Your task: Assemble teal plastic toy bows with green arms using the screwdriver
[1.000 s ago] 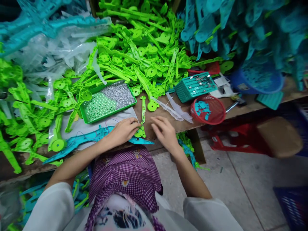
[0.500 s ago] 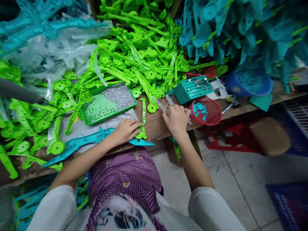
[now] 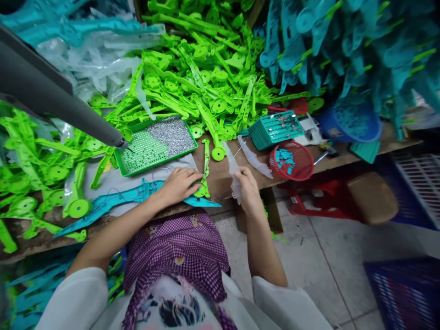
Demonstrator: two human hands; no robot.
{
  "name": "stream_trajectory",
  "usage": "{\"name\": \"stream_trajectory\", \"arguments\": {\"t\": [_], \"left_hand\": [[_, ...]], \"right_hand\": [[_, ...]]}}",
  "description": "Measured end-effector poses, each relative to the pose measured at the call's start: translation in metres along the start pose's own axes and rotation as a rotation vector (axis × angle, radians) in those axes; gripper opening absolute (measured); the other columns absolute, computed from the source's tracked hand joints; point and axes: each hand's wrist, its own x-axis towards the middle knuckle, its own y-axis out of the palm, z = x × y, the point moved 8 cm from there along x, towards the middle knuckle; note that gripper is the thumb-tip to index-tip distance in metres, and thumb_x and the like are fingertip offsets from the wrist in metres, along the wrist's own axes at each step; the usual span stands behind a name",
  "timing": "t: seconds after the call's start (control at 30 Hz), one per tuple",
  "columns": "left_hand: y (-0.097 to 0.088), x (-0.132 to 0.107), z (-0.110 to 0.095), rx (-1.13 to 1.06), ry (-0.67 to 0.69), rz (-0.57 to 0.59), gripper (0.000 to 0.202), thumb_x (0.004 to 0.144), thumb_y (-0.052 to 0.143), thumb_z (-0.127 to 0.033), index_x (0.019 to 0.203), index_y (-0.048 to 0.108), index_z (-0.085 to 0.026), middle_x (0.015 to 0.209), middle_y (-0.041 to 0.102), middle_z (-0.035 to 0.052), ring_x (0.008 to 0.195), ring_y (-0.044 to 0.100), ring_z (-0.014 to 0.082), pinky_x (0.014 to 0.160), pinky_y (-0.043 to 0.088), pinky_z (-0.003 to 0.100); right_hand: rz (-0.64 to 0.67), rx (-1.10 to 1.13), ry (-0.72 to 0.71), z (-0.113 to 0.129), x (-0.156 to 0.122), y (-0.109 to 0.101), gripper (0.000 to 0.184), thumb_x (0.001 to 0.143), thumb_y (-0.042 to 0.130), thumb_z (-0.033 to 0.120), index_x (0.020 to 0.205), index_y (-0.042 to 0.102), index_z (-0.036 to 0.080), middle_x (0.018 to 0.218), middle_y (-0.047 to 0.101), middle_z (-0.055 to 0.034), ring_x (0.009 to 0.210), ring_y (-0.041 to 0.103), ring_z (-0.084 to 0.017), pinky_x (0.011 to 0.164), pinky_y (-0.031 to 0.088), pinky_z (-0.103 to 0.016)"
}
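Note:
My left hand (image 3: 178, 184) rests on the wooden bench (image 3: 223, 176), fingers curled and pressing down a bright green plastic arm (image 3: 205, 169) that lies across a long teal plastic part (image 3: 113, 200). My right hand (image 3: 248, 188) is closed on a clear, translucent plastic blade piece (image 3: 233, 172), held upright just right of the green arm. A second clear piece (image 3: 253, 158) lies on the bench beyond it.
A green tray (image 3: 156, 144) of small metal screws sits behind my left hand. A teal basket (image 3: 275, 128) and a red basket (image 3: 292, 161) stand at right. Heaps of green parts (image 3: 206, 78) and teal parts (image 3: 343, 46) crowd the back. A grey tool (image 3: 58, 103) hangs at left.
My right hand reached out to the clear pieces near the red basket, took hold of one and drew it back toward the green arm. My left hand stayed put.

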Motion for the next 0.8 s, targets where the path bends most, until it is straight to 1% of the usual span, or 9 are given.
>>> {"name": "stream_trajectory", "arguments": {"t": [0.07,0.1,0.17,0.27,0.43,0.67,0.73,0.8], "left_hand": [[0.001,0.0,-0.001,0.008,-0.008,0.02,0.031,0.097,0.047,-0.032,0.124,0.058,-0.021,0.109,0.066,0.0082,0.1,0.059,0.0227,0.087,0.043,0.039],[0.002,0.0,-0.001,0.013,-0.014,0.023,0.031,0.097,0.047,-0.031,0.124,0.058,-0.021,0.109,0.066,0.0078,0.1,0.059,0.0227,0.087,0.043,0.039],[0.001,0.0,-0.001,0.021,-0.026,0.021,0.03,0.097,0.048,-0.031,0.123,0.059,-0.021,0.108,0.066,0.007,0.1,0.059,0.0225,0.086,0.042,0.038],[0.001,-0.001,-0.001,0.03,-0.025,0.012,0.03,0.096,0.049,-0.031,0.123,0.058,-0.021,0.109,0.066,0.0068,0.099,0.059,0.0226,0.083,0.043,0.037],[0.002,-0.002,-0.002,0.031,-0.016,0.006,0.029,0.097,0.048,-0.029,0.123,0.058,-0.02,0.11,0.065,0.0078,0.093,0.061,0.0211,0.079,0.045,0.035],[0.003,-0.002,-0.003,0.037,-0.016,0.003,0.03,0.097,0.046,-0.028,0.124,0.056,-0.02,0.108,0.065,0.0083,0.092,0.062,0.0203,0.077,0.048,0.034],[0.003,-0.002,-0.003,0.057,-0.017,0.008,0.03,0.097,0.047,-0.028,0.125,0.056,-0.02,0.108,0.065,0.0083,0.092,0.062,0.0204,0.077,0.048,0.034],[0.004,-0.002,-0.004,0.084,-0.018,0.027,0.031,0.097,0.048,-0.028,0.125,0.056,-0.019,0.107,0.065,0.0083,0.091,0.062,0.0208,0.076,0.047,0.034]], "right_hand": [[-0.031,0.195,0.119,-0.009,-0.001,0.001,0.033,0.077,0.063,0.052,0.09,0.061,0.022,0.077,0.06,0.0015,0.062,0.052,-0.011,0.055,0.043,-0.024],[-0.015,0.25,0.155,-0.01,-0.001,0.004,0.034,0.071,0.068,0.051,0.087,0.061,0.021,0.074,0.059,0.0021,0.058,0.051,-0.011,0.053,0.043,-0.024],[0.052,0.319,0.234,-0.013,-0.001,0.015,0.038,0.064,0.074,0.05,0.082,0.061,0.02,0.068,0.059,0.0028,0.054,0.051,-0.01,0.05,0.043,-0.024],[0.116,0.388,0.324,-0.016,0.0,0.03,0.041,0.062,0.076,0.052,0.082,0.061,0.019,0.066,0.06,0.0032,0.052,0.052,-0.009,0.047,0.045,-0.024],[0.165,0.396,0.317,-0.013,0.004,0.043,0.045,0.057,0.079,0.052,0.082,0.061,0.019,0.062,0.06,0.0042,0.051,0.054,-0.009,0.047,0.046,-0.022],[0.188,0.338,0.27,-0.011,0.017,0.049,0.047,0.059,0.077,0.056,0.083,0.061,0.019,0.064,0.062,0.0027,0.054,0.056,-0.01,0.049,0.049,-0.024],[0.205,0.292,0.261,-0.011,0.02,0.051,0.047,0.06,0.076,0.057,0.083,0.06,0.019,0.064,0.062,0.0023,0.054,0.057,-0.011,0.049,0.05,-0.025],[0.215,0.194,0.226,-0.01,0.023,0.051,0.046,0.063,0.074,0.056,0.085,0.059,0.019,0.065,0.063,0.002,0.052,0.058,-0.012,0.049,0.05,-0.026]]}}
